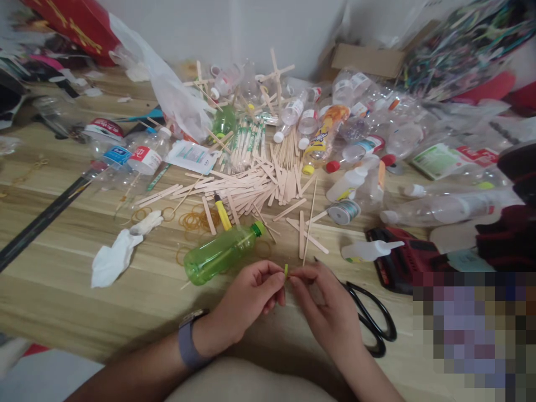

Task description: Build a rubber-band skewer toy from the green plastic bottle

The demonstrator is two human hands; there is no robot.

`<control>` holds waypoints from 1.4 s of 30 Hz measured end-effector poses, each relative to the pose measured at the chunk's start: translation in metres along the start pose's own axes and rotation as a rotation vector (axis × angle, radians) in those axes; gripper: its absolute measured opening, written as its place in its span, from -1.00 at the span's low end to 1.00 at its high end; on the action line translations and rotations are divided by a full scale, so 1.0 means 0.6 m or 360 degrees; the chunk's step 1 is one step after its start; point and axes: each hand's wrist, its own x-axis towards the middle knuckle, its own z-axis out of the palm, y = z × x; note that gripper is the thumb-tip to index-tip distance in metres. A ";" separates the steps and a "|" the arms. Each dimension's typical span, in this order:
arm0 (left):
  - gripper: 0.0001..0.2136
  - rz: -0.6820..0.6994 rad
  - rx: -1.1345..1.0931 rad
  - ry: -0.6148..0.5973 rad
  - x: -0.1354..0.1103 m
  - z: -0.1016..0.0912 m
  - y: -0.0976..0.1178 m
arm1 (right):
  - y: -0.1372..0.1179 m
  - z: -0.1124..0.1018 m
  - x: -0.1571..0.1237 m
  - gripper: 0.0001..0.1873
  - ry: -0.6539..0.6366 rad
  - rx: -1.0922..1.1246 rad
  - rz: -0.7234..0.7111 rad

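Note:
My left hand [247,298], with a watch on the wrist, pinches a small light-green piece [286,270] between thumb and fingers. Opposite it, my right hand [329,307] is closed in a pinch, its fingertips almost at the green piece; what they hold is too small to make out. Just beyond my left hand a green plastic bottle [221,254] lies on its side with its cap on. Black-handled scissors [371,318] rest beside my right hand, their blades largely hidden. A thin wooden skewer [310,220] lies past my right fingertips.
Craft sticks [247,184] are heaped mid-table, near rubber bands [196,220] and a yellow marker [223,212]. Plastic bottles [452,206] crowd the right and back. A glue bottle [368,250] lies by a red-black power tool [412,259]. Crumpled tissue [117,257] is at left.

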 end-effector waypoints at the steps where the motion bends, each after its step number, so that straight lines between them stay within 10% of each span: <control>1: -0.76 -0.0002 0.0029 -0.0003 0.000 0.000 0.000 | 0.000 0.000 0.000 -0.89 -0.0004 0.0019 -0.0004; 19: -0.88 0.0333 0.0883 0.0084 -0.012 -0.009 0.015 | 0.019 -0.005 -0.009 -0.84 -0.0090 0.0273 0.0165; 42: -0.88 0.0369 0.1087 0.0129 -0.012 -0.009 0.003 | 0.008 0.001 -0.012 -0.86 0.0014 -0.0256 -0.0101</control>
